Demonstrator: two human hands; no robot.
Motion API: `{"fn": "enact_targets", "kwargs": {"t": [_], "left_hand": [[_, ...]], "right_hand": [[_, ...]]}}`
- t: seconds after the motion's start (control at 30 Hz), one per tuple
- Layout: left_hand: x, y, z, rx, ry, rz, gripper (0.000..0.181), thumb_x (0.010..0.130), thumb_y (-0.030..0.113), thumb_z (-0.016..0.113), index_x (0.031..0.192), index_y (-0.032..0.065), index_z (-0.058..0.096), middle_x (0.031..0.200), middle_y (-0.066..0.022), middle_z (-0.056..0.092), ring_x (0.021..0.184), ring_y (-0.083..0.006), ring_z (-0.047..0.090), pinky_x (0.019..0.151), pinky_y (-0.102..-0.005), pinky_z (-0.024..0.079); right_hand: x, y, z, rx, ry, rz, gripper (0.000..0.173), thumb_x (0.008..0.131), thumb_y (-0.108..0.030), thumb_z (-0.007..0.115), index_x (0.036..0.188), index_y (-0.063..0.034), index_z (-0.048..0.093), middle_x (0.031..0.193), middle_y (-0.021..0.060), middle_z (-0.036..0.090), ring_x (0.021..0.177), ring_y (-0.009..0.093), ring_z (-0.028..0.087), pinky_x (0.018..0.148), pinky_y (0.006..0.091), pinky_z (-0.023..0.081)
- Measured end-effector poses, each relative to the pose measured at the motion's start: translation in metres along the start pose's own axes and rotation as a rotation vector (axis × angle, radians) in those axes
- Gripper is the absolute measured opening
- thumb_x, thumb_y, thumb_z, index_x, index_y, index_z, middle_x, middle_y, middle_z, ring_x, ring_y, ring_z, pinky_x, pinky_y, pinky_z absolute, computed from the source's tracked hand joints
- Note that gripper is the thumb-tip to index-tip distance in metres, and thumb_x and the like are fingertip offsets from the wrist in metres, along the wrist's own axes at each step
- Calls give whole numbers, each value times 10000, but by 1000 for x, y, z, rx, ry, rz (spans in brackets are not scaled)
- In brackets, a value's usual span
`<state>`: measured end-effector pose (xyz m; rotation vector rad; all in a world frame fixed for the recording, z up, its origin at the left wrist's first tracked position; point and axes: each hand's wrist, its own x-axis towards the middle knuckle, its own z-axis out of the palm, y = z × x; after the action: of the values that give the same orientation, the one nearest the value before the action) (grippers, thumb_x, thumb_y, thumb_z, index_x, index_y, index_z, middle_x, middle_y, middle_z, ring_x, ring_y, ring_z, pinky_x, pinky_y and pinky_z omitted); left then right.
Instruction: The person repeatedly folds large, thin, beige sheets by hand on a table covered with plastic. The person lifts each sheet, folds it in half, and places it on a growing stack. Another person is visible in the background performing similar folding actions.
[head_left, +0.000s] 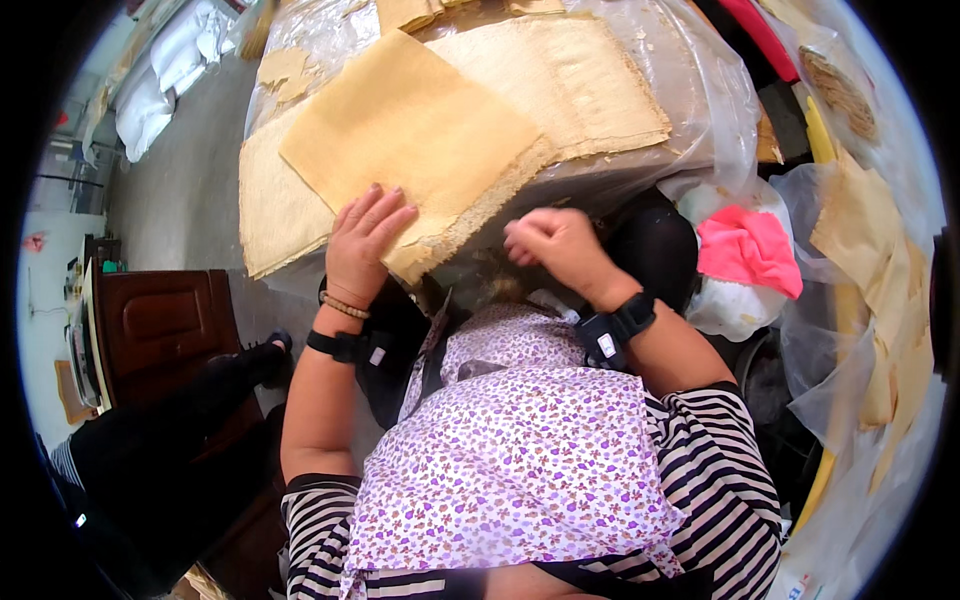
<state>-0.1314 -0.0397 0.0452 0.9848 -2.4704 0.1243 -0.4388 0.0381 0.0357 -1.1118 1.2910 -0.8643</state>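
A square, tan fibrous sheet (420, 127) lies slantwise across paler sheets, its rough near edge jutting past the worktable's front edge. My left hand (373, 232) rests flat with its fingers on the near left part of this sheet. To the right of the sheet's near edge, my right hand (551, 244) is held with curled fingers; whether something small is pinched in it cannot be told. One pale stack (555, 82) extends to the right beneath the tan sheet, and another pale stack (277, 202) shows at its left.
Clear plastic (720, 112) covers the worktable. A pink cloth (750, 251) lies on a white bundle at the right, near tan sheets (862, 247) on plastic. At the left are a brown wooden cabinet (165, 315), a person in dark clothes (150, 450), and white sacks (142, 112) on the floor.
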Motion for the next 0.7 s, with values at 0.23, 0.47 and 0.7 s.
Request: {"fn": "enact_targets", "kwargs": {"t": [0.23,0.47,0.7], "left_hand": [[-5,-11,-3,-99,-14,-35,490,801,-30,614,1209,209,742,1339,-17,681,1296,-286,590,1066,-415,451],[-3,-11,-5,-141,-28,-62,528,772,-62,606,1204,211,742,1332,-17,686,1314,-279,576,1080,-414,441],[-7,-17,0,-131,-54,-38,394,843,111,692,1225,195,733,1357,-45,671,1326,-313,568,1085,-439,437]], "right_hand": [[40,-33,-20,-782,565,-808,107,799,-166,796,889,-128,753,913,49,704,868,282,657,752,386,534],[67,-33,-26,-994,438,-869,175,763,-180,827,915,-118,766,910,29,671,879,259,648,747,382,539],[71,-35,-41,-998,523,-854,54,827,-121,749,838,-96,703,863,69,654,842,288,648,723,383,530]]}}
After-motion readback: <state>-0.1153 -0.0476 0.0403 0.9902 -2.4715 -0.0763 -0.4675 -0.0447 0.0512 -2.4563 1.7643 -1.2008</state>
